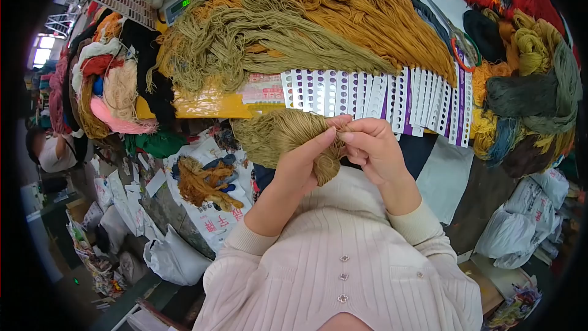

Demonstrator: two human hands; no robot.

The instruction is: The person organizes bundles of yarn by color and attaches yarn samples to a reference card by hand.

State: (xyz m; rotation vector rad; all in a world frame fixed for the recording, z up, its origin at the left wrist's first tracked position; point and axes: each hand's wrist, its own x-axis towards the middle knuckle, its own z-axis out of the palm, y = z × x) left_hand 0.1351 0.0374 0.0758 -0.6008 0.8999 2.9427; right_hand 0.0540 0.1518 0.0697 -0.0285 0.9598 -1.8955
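An olive-gold skein of thread [283,130] is gripped in my left hand [297,165], its loose bulk spreading left and a rounded looped end hanging below my fingers. My right hand [375,148] meets the left at the skein's right end, thumb and forefinger pinched on thread there. The exact strands between the fingertips are too small to make out. Just beyond both hands lies a row of white and purple cards with punched holes [334,93]. Behind the cards are a pale olive heap of thread [245,43] and a large orange-brown heap [361,9].
Scissors with orange handles [460,55] lie right of the heap. Coloured skeins are piled at the left [116,79] and right [530,86]. A scale with a green display [179,6] stands at the back left. Thread scraps [208,181] lie low on a white sack.
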